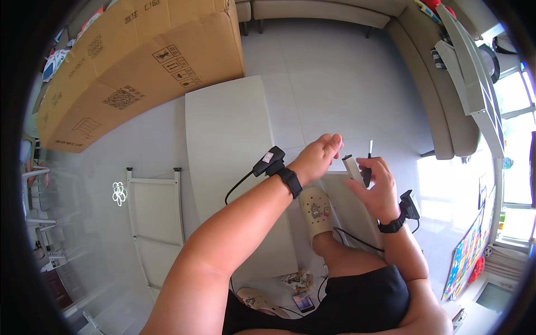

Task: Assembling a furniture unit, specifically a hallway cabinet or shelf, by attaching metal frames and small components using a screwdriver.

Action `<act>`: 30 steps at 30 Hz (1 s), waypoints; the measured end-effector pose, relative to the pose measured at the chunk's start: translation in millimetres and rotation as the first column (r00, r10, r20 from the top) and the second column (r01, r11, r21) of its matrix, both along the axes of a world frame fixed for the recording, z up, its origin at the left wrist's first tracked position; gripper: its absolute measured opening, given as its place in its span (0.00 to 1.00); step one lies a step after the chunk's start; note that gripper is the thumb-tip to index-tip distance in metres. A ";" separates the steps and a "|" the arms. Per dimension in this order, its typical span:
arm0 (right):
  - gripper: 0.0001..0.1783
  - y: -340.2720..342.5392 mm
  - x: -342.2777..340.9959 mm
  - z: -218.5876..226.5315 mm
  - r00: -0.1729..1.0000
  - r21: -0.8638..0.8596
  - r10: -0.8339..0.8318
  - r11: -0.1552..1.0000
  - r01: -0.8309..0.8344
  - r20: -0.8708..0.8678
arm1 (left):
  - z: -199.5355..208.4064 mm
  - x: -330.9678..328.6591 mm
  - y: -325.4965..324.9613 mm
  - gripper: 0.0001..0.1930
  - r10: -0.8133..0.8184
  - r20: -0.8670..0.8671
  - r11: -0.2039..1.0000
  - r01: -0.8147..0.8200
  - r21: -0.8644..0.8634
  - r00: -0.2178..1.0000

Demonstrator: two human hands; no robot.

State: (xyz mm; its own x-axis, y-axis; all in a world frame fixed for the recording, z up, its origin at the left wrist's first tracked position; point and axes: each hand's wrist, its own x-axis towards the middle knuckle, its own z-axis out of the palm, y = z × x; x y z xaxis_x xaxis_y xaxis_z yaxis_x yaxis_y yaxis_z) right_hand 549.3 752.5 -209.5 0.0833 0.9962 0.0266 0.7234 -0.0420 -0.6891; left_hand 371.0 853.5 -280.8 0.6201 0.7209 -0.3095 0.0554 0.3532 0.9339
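My left hand [319,158] is raised over the right edge of a long white panel [229,134]. Its fingertips are bent together, and whatever they may pinch is hidden. To its right, my right hand [379,187] closes around a black-handled tool with a thin pale shaft, which looks like a screwdriver [371,148]. Against the thumb side of that hand is the end of a pale bar with a dark cap [352,169]; I cannot tell whether it is gripped too. Below both hands lies a second pale panel [360,215], beside my foot in a beige clog [315,209].
A large cardboard box [139,72] stands at the far left. On the floor at left lies a white metal frame [156,206] with dark feet. A phone [304,302] and a crumpled bag [298,281] lie near my legs. A beige sofa [430,95] bounds the right.
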 end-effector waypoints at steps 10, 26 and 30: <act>0.20 2.7 1.5 -6.1 0.996 0.054 0.012 0.998 -0.016 0.086 | -21.0 -2.7 -4.5 0.27 0.041 0.222 0.994 -0.017 -0.107 0.974; 0.29 14.7 6.0 -4.9 0.985 -0.068 0.166 0.983 -0.169 -0.048 | -38.4 -12.9 -12.4 0.12 0.228 0.451 0.857 0.042 -0.513 0.863; 0.29 13.9 6.1 -10.4 0.985 -0.064 0.154 0.985 -0.159 -0.081 | -41.4 -20.2 -10.0 0.14 0.187 0.367 0.804 0.072 -0.590 0.911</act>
